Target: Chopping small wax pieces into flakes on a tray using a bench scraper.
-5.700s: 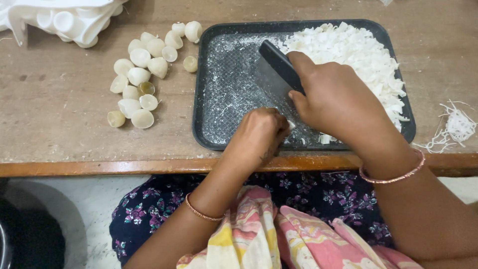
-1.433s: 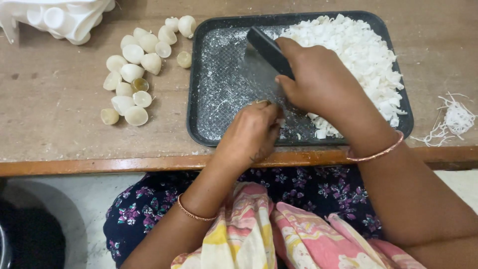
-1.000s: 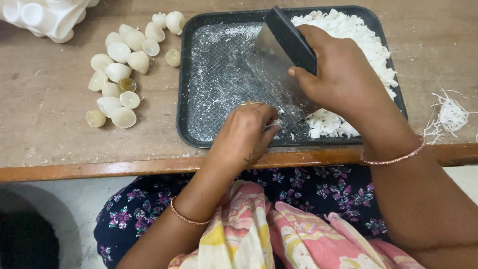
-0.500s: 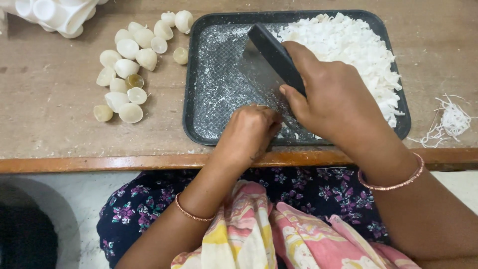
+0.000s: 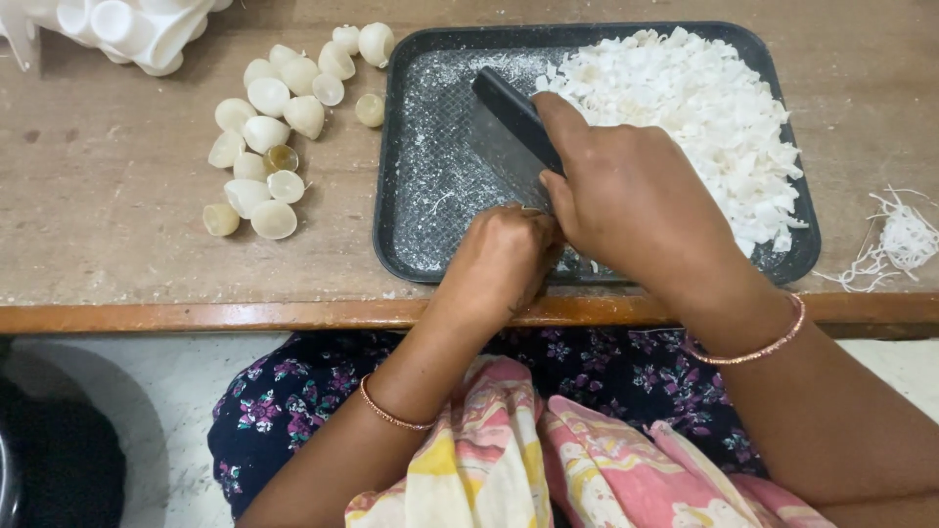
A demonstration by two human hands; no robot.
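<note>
Compared with half a second ago, little has shifted: the right hand (image 5: pixel 636 210) still grips the knife (image 5: pixel 514 132) over the tray (image 5: pixel 416 176), blade beside the white pile (image 5: pixel 704 117), while the left hand (image 5: pixel 499 264) stays curled shut on something hidden under it.

You have no labels, signs or screens in view. The one package-like item is a white moulded plastic tray (image 5: pixel 127 29) with round cup-shaped pockets, lying at the upper left of the frame, partly cut off by the edge.
</note>
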